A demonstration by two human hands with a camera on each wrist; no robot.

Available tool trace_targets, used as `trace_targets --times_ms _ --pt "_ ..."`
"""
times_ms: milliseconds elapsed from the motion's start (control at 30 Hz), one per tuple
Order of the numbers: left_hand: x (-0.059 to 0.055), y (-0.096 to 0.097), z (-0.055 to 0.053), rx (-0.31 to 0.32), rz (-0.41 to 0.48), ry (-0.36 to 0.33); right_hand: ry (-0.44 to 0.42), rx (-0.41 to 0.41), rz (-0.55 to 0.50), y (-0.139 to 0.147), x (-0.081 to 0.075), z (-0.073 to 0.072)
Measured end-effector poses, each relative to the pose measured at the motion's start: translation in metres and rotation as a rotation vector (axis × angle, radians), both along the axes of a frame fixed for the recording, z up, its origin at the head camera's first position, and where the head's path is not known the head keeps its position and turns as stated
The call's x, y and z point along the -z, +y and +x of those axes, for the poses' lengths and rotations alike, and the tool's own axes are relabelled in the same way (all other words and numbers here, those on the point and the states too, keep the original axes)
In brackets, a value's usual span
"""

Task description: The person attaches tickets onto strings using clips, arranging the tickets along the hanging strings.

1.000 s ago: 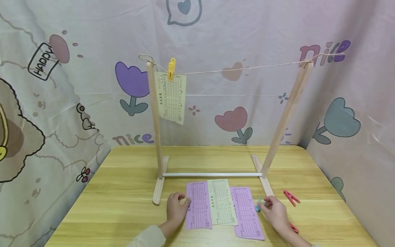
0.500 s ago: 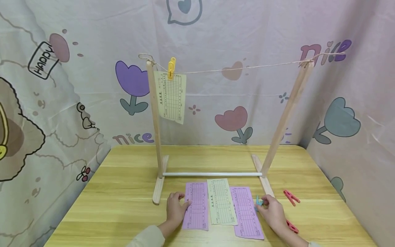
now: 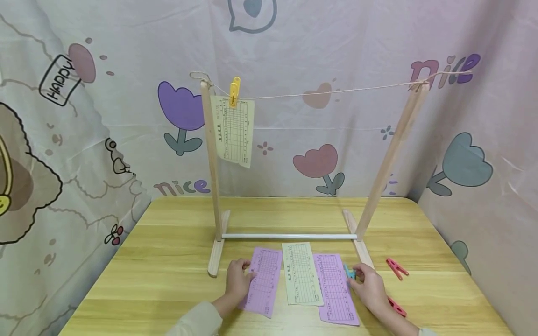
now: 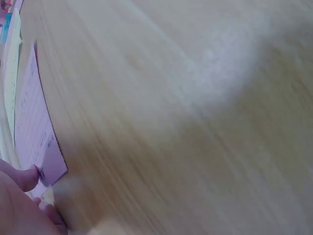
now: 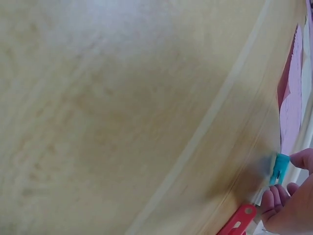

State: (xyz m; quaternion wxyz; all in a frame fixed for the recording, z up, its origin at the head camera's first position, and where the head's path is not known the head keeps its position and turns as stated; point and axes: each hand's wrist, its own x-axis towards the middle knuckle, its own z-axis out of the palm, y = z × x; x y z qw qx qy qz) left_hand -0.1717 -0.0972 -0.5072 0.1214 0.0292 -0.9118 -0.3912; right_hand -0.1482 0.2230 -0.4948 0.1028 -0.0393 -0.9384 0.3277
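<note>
My left hand (image 3: pixel 238 282) pinches the left edge of a purple printed paper slip (image 3: pixel 265 282) between thumb and fingers. In the left wrist view my thumb lies over the slip's corner, and the slip (image 4: pixel 36 117) stands tilted. A pale green slip (image 3: pixel 301 275) lies flat to its right, then a second purple slip (image 3: pixel 335 287). By that slip's upper right edge, my right hand (image 3: pixel 371 289) pinches a blue clothespin (image 3: pixel 350 271). In the right wrist view the clothespin (image 5: pixel 279 169) sits between thumb and fingertips.
Behind the slips stands a wooden frame (image 3: pixel 213 163) with a string (image 3: pixel 328 93) across its top. A yellow clothespin (image 3: pixel 234 92) holds another pale green slip (image 3: pixel 235 133) on it. A red clothespin (image 3: pixel 397 269) lies at right; another red clothespin (image 3: pixel 397 306) is partly behind my right wrist.
The left purple slip has moved left, away from the pale green one, and its lower end has swung left. The blue clothespin has turned and shifted slightly left in my right hand.
</note>
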Motion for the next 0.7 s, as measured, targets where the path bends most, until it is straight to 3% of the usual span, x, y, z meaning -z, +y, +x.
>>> trace_targets --times_ms 167,333,533,700 --pt "-0.005 0.005 0.0 -0.069 0.0 -0.051 0.056 0.0 -0.008 0.002 -0.002 -0.004" --pt "-0.01 0.01 -0.001 -0.122 -0.051 -0.072 0.042 0.004 -0.003 0.003 -0.005 -0.01" --pt "-0.012 0.012 -0.005 -0.155 -0.057 -0.124 -0.014 -0.024 0.025 0.001 -0.006 -0.014" --pt "-0.014 0.012 -0.007 -0.157 -0.06 -0.144 -0.013 -0.033 0.052 -0.002 -0.002 -0.014"
